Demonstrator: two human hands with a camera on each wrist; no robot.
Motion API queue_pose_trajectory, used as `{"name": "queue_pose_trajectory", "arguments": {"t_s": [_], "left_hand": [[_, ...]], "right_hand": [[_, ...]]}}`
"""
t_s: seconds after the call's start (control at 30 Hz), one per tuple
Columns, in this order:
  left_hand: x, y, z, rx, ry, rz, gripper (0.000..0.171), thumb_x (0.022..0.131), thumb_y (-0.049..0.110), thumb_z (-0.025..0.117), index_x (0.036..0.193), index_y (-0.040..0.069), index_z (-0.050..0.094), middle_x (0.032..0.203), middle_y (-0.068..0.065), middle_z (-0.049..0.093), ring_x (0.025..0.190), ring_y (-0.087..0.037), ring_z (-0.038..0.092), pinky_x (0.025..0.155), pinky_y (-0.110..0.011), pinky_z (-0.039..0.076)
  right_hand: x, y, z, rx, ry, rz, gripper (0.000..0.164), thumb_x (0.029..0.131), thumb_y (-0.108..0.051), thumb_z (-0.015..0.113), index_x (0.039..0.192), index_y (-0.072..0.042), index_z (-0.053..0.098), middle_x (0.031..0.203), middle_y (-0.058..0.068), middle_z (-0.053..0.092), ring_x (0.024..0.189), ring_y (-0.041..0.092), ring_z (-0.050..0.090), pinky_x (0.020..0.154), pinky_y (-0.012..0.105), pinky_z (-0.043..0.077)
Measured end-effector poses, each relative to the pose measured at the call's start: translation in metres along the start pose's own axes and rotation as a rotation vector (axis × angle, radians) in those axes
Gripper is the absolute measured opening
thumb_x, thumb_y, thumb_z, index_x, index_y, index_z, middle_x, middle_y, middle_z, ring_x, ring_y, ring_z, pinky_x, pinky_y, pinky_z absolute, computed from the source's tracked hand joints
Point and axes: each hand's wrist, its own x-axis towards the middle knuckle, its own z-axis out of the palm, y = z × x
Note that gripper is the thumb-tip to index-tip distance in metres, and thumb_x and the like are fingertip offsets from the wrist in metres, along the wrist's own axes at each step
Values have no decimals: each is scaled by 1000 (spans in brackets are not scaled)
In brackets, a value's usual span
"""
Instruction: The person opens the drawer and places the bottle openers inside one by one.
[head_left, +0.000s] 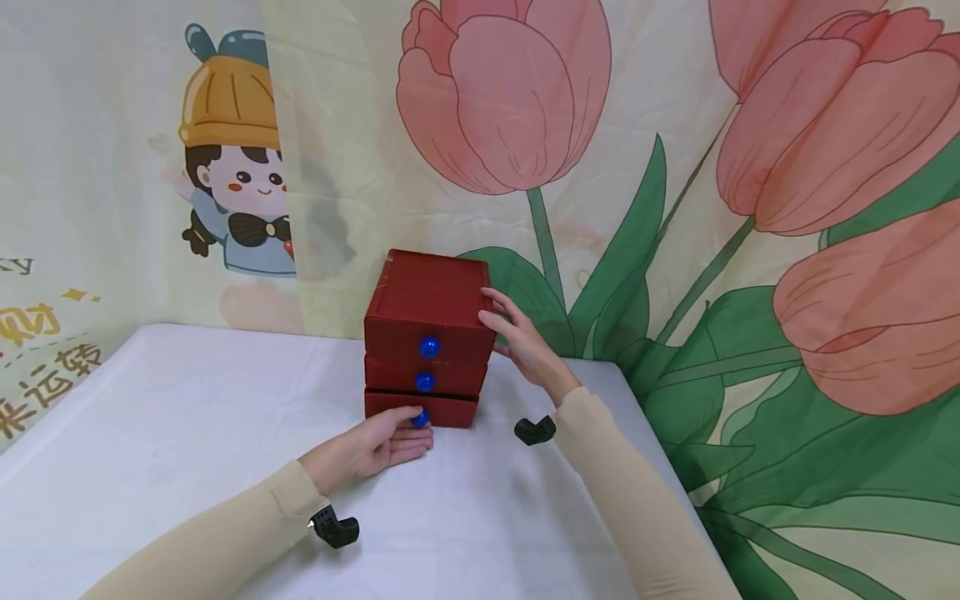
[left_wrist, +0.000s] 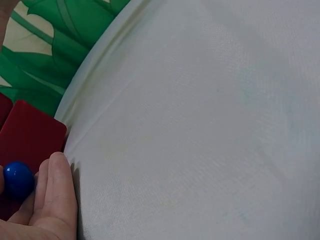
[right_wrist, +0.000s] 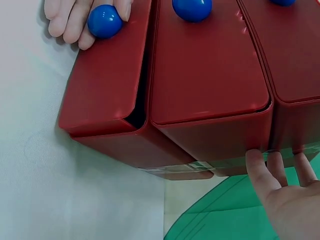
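A dark red three-drawer box (head_left: 431, 287) stands on the table, with a round blue knob on each drawer front. My left hand (head_left: 375, 446) is at the bottom drawer (right_wrist: 107, 75), its thumb and fingers pinching that drawer's blue knob (left_wrist: 19, 180). This drawer sits slightly out, with a dark gap along its top edge. The middle knob (head_left: 425, 382) and top knob (head_left: 430, 347) are untouched. My right hand (head_left: 528, 342) rests extended fingertips against the box's right side, near the top; its thumb is hidden in the right wrist view.
White cloth (head_left: 187, 417) covers the table around the box. Behind it hangs a backdrop (head_left: 337, 167) printed with tulips and a cartoon figure. Clear tape (right_wrist: 200, 166) runs along the box's side. A black wrist device (head_left: 335, 527) is on the left sleeve, another (head_left: 535, 431) on the right.
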Motion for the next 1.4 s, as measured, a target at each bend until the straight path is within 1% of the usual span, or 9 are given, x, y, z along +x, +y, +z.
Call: {"name": "queue_pose_trajectory", "arguments": {"t_s": [0.3, 0.53, 0.63, 0.93, 1.17, 1.3, 1.4], "left_hand": [[3, 5, 1, -4, 4, -6, 53, 110, 31, 59, 143, -11, 53, 135, -29, 67, 122, -40, 70, 106, -48, 56], [8, 5, 1, -4, 8, -1, 50, 110, 30, 59, 140, -10, 55, 133, -29, 68, 116, -37, 74, 105, -47, 56], [10, 5, 1, -5, 13, -1, 50, 110, 30, 59, 140, -10, 55, 132, -28, 69, 117, -37, 73, 106, -48, 56], [12, 9, 1, -18, 23, -6, 50, 110, 30, 60, 141, -9, 53, 130, -27, 70, 117, -38, 73, 106, -49, 55], [12, 9, 0, -33, 8, -3, 49, 109, 29, 61, 140, -8, 53, 131, -27, 70, 117, -39, 73, 107, -50, 54], [13, 9, -2, -33, -3, -22, 53, 109, 31, 61, 142, -10, 52, 135, -28, 68, 118, -37, 73, 108, -49, 54], [12, 9, -4, -35, -12, -35, 56, 109, 33, 62, 142, -11, 52, 137, -28, 67, 120, -37, 72, 108, -49, 54]], "right_hand": [[-1, -1, 0, -10, 5, -8, 61, 105, -43, 63, 162, -38, 40, 171, 0, 26, 152, 28, 35, 121, 62, 38], [-1, 0, -1, -10, 9, -10, 60, 106, -43, 62, 161, -39, 40, 170, 1, 27, 151, 28, 36, 121, 62, 38], [0, 1, -1, -8, 8, -7, 61, 105, -42, 63, 162, -39, 40, 170, 1, 27, 151, 29, 37, 121, 61, 39], [-1, -2, 0, -19, 8, -10, 62, 105, -43, 62, 162, -39, 39, 172, 0, 24, 153, 28, 35, 121, 61, 38], [-1, -3, 1, -17, 11, -7, 62, 106, -42, 62, 163, -39, 38, 172, 1, 24, 152, 29, 35, 121, 60, 39], [-1, -2, 0, -16, 6, 0, 62, 106, -41, 62, 163, -39, 38, 172, 1, 24, 152, 29, 36, 121, 59, 40], [-2, -3, 0, -26, 1, 6, 62, 106, -41, 62, 163, -38, 38, 173, 1, 23, 154, 28, 33, 121, 60, 39]]}}
